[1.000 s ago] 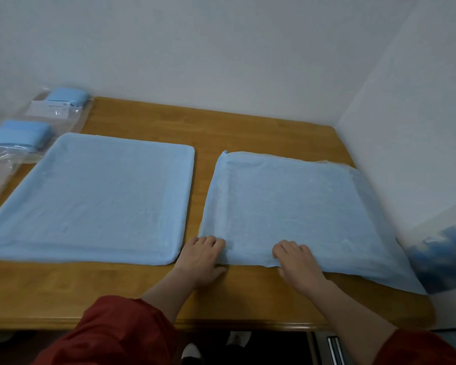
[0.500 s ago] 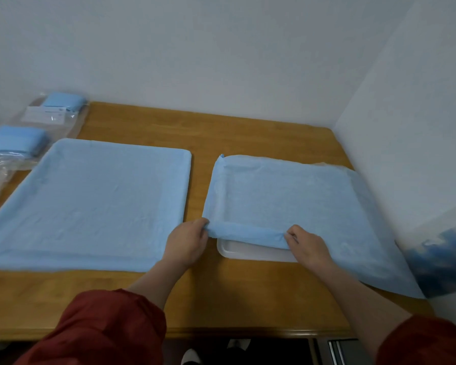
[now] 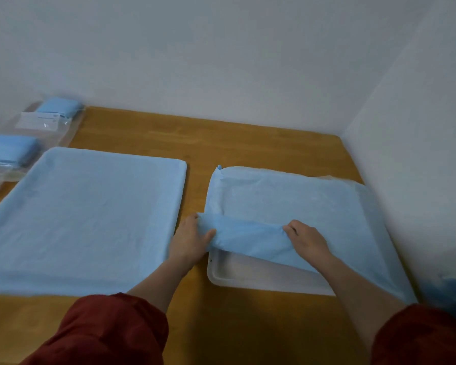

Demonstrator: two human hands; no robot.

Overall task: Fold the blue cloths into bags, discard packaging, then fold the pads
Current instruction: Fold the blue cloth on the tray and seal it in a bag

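A thin blue pad (image 3: 287,201) fills the right half of the frame. It is roughly square, soft and faintly crinkled, with a paler film edge showing at its far right corner. It is draped over a shallow white plastic tray (image 3: 250,276) with rounded corners and a raised rim. The tray's near edge is bare where the pad's near edge is lifted and rolled back into a loose, wrinkled band. Left of it and apart lies a second blue pad (image 3: 84,214), flat, rectangular, round-cornered, with a fine creased, fabric-like surface. In the upper left of the frame a folded blue cloth (image 3: 57,108) and, nearer, another folded cloth (image 3: 9,150) sit in clear plastic bags (image 3: 50,127) that look glossy

Everything rests on a smooth, warm-brown wooden worktop (image 3: 248,143) set into a corner of plain white walls (image 3: 221,61)

Both forearms reach in from the bottom of the frame, their dark red sleeves (image 3: 111,330) pushed up. The left hand (image 3: 190,241) grips the rolled band at its left end, thumb on top. The right hand (image 3: 307,237), knuckles up, has its fingers (image 3: 290,229) curled over the band further right, pinching it above the tray
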